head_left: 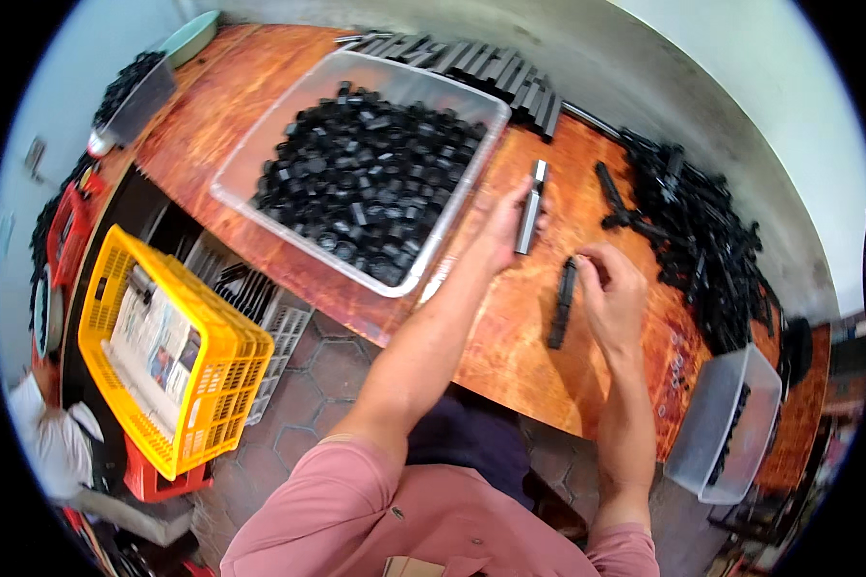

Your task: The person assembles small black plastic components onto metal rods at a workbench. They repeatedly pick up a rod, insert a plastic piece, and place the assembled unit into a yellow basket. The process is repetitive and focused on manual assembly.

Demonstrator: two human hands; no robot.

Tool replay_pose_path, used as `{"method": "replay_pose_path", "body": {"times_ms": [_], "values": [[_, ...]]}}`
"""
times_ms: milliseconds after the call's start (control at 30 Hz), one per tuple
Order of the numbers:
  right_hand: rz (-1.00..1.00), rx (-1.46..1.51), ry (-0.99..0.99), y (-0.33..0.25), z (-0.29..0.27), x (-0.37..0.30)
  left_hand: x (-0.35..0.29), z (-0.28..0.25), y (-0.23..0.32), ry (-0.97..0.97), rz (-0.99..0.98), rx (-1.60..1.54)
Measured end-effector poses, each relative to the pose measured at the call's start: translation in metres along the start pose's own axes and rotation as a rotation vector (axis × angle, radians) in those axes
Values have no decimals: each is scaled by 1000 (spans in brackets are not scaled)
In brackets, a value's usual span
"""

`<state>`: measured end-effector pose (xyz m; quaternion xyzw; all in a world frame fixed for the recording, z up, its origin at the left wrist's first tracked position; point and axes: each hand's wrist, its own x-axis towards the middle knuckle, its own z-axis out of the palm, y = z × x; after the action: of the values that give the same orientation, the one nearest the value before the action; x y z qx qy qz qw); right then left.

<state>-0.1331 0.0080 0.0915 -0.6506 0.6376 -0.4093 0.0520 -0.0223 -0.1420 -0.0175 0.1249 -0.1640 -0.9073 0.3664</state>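
My left hand (506, 229) is closed around a short silver-and-black metal tube (527, 223), held upright over the wooden table (510, 337). In the fingertips of my right hand (618, 293), a slim black stick-like part (562, 306) hangs down, tilted slightly; its exact kind is not clear. The two pieces are apart. Beyond my left forearm stands a wide clear plastic bin (332, 260) full of small black caps (366, 183). To the right of my hands lies a heap of slim black parts (693, 216), with a few loose ones at its near edge.
Grey metal tubes (491, 67) are stacked along the wall. A clear plastic box (688, 433) with black parts stands at the right edge. Lower left are a yellow crate (226, 385) holding newspaper and a red crate (164, 481). Another person (53, 442) is at the far left.
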Motion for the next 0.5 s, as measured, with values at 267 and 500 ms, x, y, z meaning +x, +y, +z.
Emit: {"method": "replay_pose_path", "body": {"times_ms": [267, 500], "values": [[-409, 21, -211, -103, 49, 81, 0, 1, 8, 26, -8, -199], [-574, -278, -769, -171, 127, 88, 5, -5, 10, 43, 17, -117]]}}
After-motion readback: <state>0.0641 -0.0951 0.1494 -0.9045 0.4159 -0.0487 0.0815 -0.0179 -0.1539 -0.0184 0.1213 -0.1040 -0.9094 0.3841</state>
